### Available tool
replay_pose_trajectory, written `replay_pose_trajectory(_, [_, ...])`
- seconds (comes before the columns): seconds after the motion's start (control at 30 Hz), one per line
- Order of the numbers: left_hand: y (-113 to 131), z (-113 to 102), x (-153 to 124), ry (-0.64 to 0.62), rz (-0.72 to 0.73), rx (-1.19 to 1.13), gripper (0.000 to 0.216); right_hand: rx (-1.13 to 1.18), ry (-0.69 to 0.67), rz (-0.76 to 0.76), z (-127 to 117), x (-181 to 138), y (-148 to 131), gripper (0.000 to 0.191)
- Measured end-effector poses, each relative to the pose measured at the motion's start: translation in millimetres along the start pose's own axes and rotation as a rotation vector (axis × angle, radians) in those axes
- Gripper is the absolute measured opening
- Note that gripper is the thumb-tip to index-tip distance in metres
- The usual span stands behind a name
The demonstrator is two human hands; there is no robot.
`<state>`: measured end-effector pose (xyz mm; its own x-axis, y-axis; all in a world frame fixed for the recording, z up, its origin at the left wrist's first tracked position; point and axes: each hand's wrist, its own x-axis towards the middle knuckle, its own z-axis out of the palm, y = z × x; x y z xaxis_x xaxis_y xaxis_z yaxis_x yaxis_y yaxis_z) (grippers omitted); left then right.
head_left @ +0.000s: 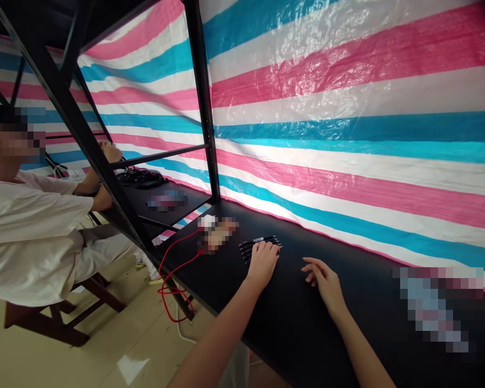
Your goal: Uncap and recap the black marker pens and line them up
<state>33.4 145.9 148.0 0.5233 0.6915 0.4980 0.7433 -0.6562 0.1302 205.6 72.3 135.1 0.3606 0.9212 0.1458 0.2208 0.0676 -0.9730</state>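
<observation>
My left hand (262,261) rests palm down on the black table (291,318), its fingers spread over a small row of black pens (260,243) with pale labels. My right hand (322,279) lies flat on the table a short way to the right, fingers stretched leftward and holding nothing. Both forearms reach in from the lower edge of the head view.
A red wire (173,280) hangs off the table's left edge. Black frame posts (204,102) stand at the left end. A person in white (32,237) sits at the neighbouring table with black cables (141,177). A striped tarp (347,118) backs the table.
</observation>
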Motion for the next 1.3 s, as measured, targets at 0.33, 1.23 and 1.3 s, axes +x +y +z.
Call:
replay_pose_trajectory(0.33, [-5, 2, -1, 0.006, -0.184, 0.171, 0.013, -0.057, -0.046, 0.016, 0, -2, -1, 0.034])
replay_pose_trajectory(1.23, [29, -2, -5, 0.167, 0.221, -0.038, 0.019, 0.346, 0.045, 0.069, 3, -4, -13, 0.039])
replay_pose_trajectory(1.3, [29, -3, -5, 0.16, 0.221, -0.024, 0.022, 0.349, 0.064, 0.078, 2, -3, -13, 0.038])
